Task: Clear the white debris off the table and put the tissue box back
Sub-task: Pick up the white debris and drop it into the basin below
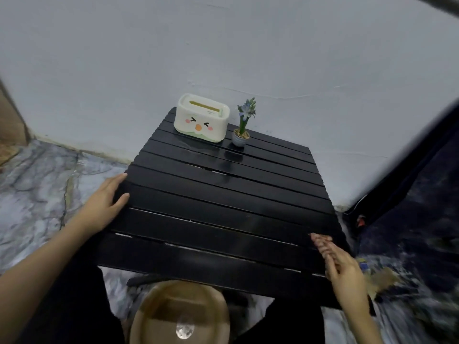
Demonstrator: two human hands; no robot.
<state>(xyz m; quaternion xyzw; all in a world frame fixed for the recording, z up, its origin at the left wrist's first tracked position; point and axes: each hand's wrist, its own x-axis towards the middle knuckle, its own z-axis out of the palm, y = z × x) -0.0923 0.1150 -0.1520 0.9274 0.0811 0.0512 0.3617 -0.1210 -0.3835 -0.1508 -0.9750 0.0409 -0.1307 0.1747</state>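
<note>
A white tissue box [200,117] with a cartoon face stands upright at the far end of the black slatted table [223,202], close to the wall. My left hand [105,202] rests flat on the table's left edge, fingers spread, holding nothing. My right hand [340,264] hovers edge-on over the table's near right corner, fingers straight and together, empty. Below the table's near edge sits a round tan bin [178,314] with a crumpled white wad [185,330] inside. I see no white debris on the tabletop.
A small potted plant [242,130] with blue buds stands just right of the tissue box. A grey wall runs behind the table. Marble-patterned floor [37,184] lies to the left. A dark fabric mass [409,219] fills the right side.
</note>
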